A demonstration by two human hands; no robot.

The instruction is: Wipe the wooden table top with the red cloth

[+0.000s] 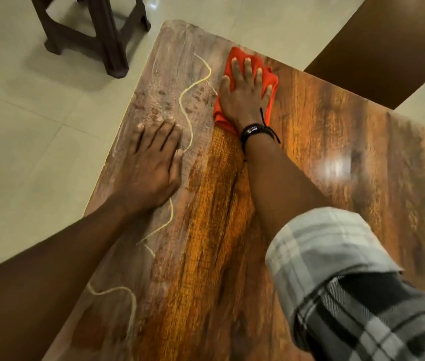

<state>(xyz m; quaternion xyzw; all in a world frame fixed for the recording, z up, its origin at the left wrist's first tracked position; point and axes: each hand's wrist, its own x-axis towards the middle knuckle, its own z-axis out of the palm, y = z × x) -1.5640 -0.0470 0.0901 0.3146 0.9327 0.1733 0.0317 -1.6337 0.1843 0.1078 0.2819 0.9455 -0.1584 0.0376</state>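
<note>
Over a pale tiled floor (37,142), your wooden bench (323,157) shows a dusty left strip and a gleaming wiped side, your left hand (151,162) resting flat and unclenched, your right hand (245,97) pressing splayed fingers onto the red cloth (234,61) near the far edge.

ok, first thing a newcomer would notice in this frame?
The red cloth near the table's far edge, pressed flat under the right hand. Next, the split in the wooden table top: glossy orange-brown on the right, dull and hazy on the left, with a pale wavy line between them. The left hand lies flat on the hazy part.
</note>
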